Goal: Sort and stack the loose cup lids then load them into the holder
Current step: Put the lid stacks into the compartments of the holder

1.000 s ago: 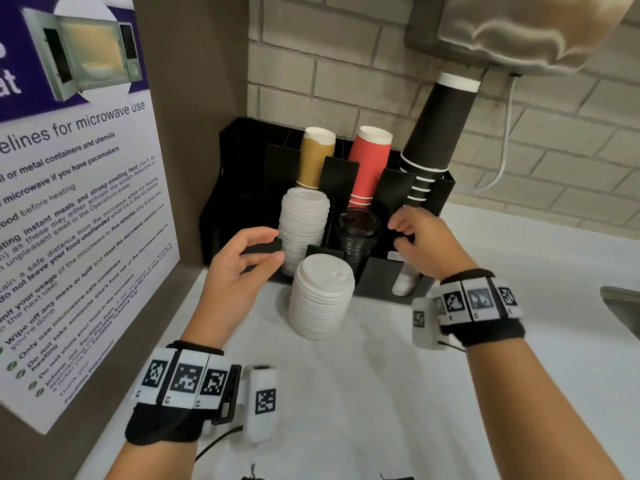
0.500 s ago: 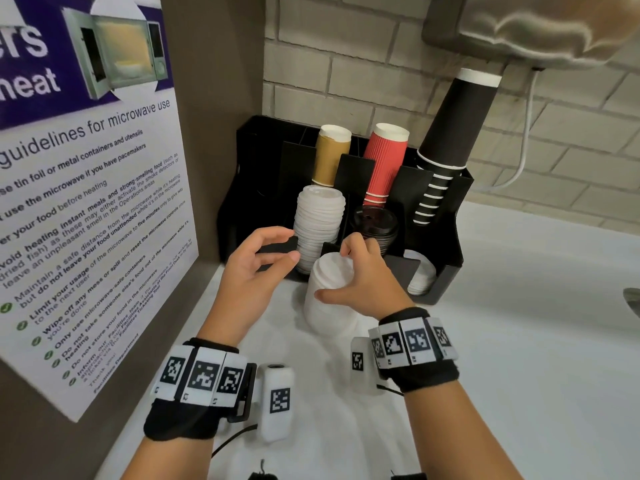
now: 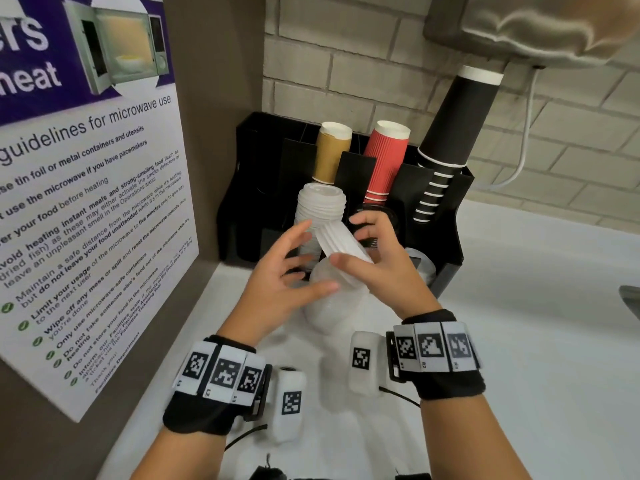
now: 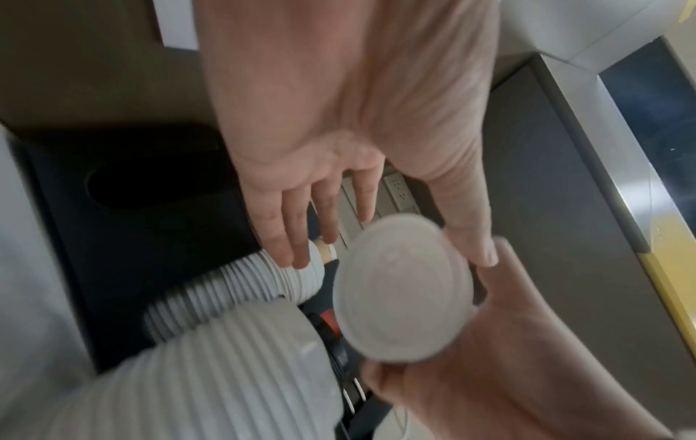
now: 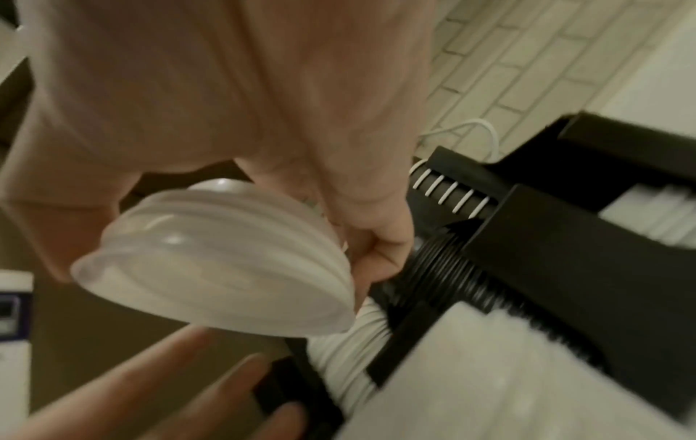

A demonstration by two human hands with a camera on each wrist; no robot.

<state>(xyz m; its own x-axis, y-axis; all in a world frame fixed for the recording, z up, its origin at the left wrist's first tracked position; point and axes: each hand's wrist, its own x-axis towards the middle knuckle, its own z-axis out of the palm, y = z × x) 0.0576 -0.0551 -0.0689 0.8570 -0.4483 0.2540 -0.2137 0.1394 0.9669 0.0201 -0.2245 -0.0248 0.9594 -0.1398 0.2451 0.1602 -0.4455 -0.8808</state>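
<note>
Right hand (image 3: 377, 268) grips tilted lids (image 3: 341, 242), left hand (image 3: 277, 271) open, empty; risk: slanted grip lets lids fan and spill.

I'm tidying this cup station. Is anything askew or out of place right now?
Yes. A stack of white lids stands loose on the counter, outside the holder. The right hand holds a small lid batch tilted above it.

The wall poster (image 3: 86, 202) reads "guidelines for microwave use" and, seemingly, "Wipe off any mess or spill".
</note>
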